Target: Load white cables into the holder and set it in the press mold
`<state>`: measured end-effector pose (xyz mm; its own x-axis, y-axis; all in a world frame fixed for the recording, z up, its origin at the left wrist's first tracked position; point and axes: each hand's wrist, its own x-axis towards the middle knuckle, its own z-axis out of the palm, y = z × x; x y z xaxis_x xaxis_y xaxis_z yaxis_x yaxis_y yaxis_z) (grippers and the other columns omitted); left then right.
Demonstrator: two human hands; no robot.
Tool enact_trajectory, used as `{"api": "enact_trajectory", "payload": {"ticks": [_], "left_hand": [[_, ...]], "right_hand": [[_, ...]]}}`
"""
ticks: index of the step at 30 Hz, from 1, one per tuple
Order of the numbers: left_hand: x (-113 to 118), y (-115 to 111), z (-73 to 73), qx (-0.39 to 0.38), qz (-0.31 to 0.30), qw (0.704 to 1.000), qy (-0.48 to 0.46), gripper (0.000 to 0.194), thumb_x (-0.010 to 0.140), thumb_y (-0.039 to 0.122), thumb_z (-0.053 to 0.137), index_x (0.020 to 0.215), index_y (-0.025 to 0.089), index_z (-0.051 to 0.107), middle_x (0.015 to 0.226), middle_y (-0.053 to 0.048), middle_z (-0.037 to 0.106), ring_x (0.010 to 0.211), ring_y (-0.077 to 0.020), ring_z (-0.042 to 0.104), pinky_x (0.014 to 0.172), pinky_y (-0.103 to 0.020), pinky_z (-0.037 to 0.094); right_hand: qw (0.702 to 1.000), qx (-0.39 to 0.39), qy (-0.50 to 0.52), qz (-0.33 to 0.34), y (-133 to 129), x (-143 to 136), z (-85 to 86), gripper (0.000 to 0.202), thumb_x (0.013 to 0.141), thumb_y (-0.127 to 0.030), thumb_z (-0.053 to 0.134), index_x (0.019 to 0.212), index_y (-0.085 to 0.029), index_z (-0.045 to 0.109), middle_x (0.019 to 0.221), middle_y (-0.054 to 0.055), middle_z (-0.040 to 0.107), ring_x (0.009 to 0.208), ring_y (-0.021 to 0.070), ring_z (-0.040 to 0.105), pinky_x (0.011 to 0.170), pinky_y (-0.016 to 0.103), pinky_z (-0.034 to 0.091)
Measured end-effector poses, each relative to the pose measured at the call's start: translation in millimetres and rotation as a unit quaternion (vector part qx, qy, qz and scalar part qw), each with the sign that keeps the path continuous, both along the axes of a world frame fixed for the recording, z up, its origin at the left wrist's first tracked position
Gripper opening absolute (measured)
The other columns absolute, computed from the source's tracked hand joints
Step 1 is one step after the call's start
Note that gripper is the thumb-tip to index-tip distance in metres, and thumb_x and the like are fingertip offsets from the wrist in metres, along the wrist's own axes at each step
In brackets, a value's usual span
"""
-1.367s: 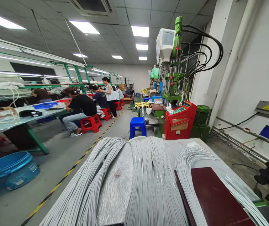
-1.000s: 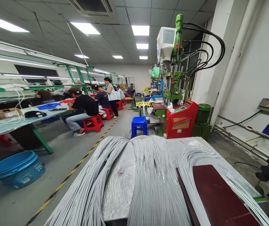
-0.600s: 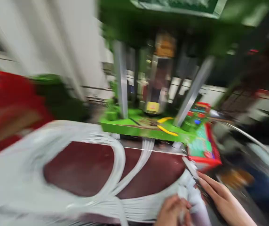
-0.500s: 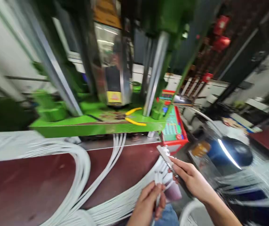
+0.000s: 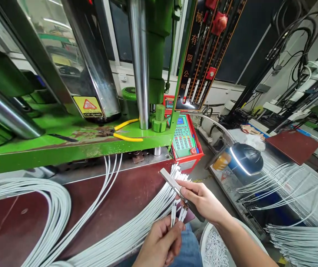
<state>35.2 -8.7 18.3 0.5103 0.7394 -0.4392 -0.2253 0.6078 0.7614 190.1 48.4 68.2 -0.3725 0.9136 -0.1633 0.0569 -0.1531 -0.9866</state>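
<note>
My left hand is closed around several white cable ends, which stick up past the fingers. Above it, my right hand grips a flat silver tool with a dark handle; its exact kind cannot be made out. The tool slants up to the left, just over the cable tips; whether it touches them is unclear. Beside the hands, a thick bundle of white cables lies along the dark red tabletop, its ends fanned near the tool.
A green press stands behind the table, with yellow-handled pliers on its ledge. Looped white cables lie at left. Below my right arm is a white bucket of small white pieces. At right are a control box and a lamp.
The view has swung to the right and sharpened. Both hands keep their holds; the tool and the cable ends appear slightly further left in the picture.
</note>
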Motion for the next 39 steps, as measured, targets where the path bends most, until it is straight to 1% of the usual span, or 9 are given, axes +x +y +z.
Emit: {"api": "enact_trajectory", "payload": {"ticks": [4,13,21,24,27,29,32,35,39], "left_hand": [[1.4,-2.1,0.4,-0.006,0.004,1.0,0.015,0.047,0.071,0.062,0.063,0.078,0.016,0.055,0.042,0.008,0.044,0.03,-0.0019,0.02,0.034,-0.019,0.013],[2.1,-2.1,0.4,0.014,-0.008,0.999,0.044,0.045,0.073,0.06,0.06,0.079,0.015,0.056,0.043,0.008,0.043,0.031,-0.0024,0.021,0.034,-0.018,0.014],[6.1,-1.6,2.7,0.018,-0.003,0.998,0.053,0.04,0.075,0.056,0.059,0.077,0.017,0.054,0.046,0.005,0.05,0.03,-0.003,0.023,0.033,-0.019,0.013],[4.7,-0.7,6.0,0.052,0.024,0.996,0.065,0.04,0.077,0.056,0.059,0.071,0.017,0.052,0.055,0.002,0.056,0.037,-0.0068,0.039,0.037,-0.02,0.028],[0.1,1.6,9.9,0.084,0.075,0.99,0.083,0.038,0.078,0.051,0.061,0.066,0.016,0.054,0.061,0.001,0.056,0.055,-0.01,0.05,0.055,-0.021,0.041],[-2.6,2.7,10.5,0.071,0.08,0.991,0.076,0.037,0.078,0.049,0.061,0.065,0.015,0.053,0.058,0.002,0.052,0.055,-0.0092,0.046,0.052,-0.019,0.039],[-3.9,2.6,8.1,0.01,0.058,0.998,0.035,0.034,0.077,0.048,0.061,0.068,0.017,0.051,0.053,0.005,0.045,0.042,-0.0065,0.034,0.037,-0.019,0.024],[-3.1,1.5,6.0,-0.025,0.048,0.998,0.016,0.032,0.074,0.046,0.063,0.071,0.017,0.052,0.05,0.006,0.043,0.037,-0.0044,0.028,0.035,-0.018,0.016],[-3.1,1.1,6.4,-0.036,0.044,0.998,0.024,0.032,0.073,0.048,0.062,0.069,0.017,0.052,0.046,0.008,0.039,0.035,-0.0028,0.023,0.035,-0.018,0.013]], "right_hand": [[0.999,-0.033,0.033,0.005,-4.9,1.1,1.9,0.046,0.086,-0.047,0.06,0.123,-0.019,0.062,0.076,0.001,0.056,0.061,0.0113,0.044,0.059,0.023,0.038],[0.999,-0.021,0.025,0.016,-11.9,3.6,1.1,0.044,0.089,-0.045,0.057,0.124,-0.02,0.061,0.075,0.0,0.053,0.06,0.0105,0.042,0.054,0.021,0.037],[0.998,0.017,-0.053,0.024,-12.9,4.2,-3.7,0.049,0.091,-0.048,0.052,0.129,-0.018,0.057,0.066,-0.001,0.053,0.058,0.0114,0.044,0.053,0.022,0.038],[0.999,0.016,-0.046,0.022,-12.8,7.4,-7.0,0.049,0.091,-0.048,0.053,0.128,-0.017,0.058,0.065,-0.001,0.054,0.057,0.0108,0.044,0.053,0.022,0.036],[1.0,-0.009,-0.012,0.019,-12.6,10.7,-9.3,0.05,0.09,-0.046,0.055,0.129,-0.015,0.057,0.065,-0.001,0.054,0.056,0.0103,0.043,0.051,0.021,0.036],[1.0,-0.013,0.001,0.018,-12.2,11.6,-9.1,0.048,0.09,-0.045,0.056,0.128,-0.016,0.058,0.067,-0.001,0.055,0.056,0.0102,0.043,0.051,0.021,0.037],[1.0,-0.013,0.006,0.018,-11.8,10.4,-7.1,0.045,0.09,-0.045,0.056,0.125,-0.018,0.06,0.068,-0.001,0.054,0.057,0.0103,0.043,0.051,0.021,0.038],[0.999,-0.023,0.015,0.026,-12.1,8.1,-6.6,0.044,0.088,-0.046,0.057,0.122,-0.018,0.063,0.068,-0.001,0.054,0.058,0.0107,0.045,0.052,0.021,0.038],[0.998,-0.047,0.03,0.026,-12.1,7.2,-9.4,0.046,0.087,-0.048,0.059,0.123,-0.021,0.062,0.076,0.001,0.057,0.057,0.0098,0.044,0.049,0.021,0.036]]}}
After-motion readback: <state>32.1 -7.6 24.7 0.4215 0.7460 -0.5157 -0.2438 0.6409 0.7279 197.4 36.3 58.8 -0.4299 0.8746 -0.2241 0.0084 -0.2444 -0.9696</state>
